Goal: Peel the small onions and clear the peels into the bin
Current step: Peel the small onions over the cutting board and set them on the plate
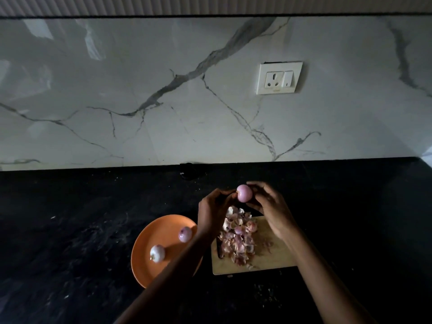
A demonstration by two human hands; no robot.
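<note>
Peeled onion (244, 193) pinched between left hand (214, 212) at 9 o'clock and right hand (271, 210) at 3, above peels (238, 239) on board (275, 256) (plate (149, 267) at 8 o'clock, nearer left hand).

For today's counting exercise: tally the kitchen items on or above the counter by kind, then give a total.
Onions: 3, one held, two on the plate
Orange plate: 1
Wooden cutting board: 1
Peel pile: 1
Total: 6
</note>
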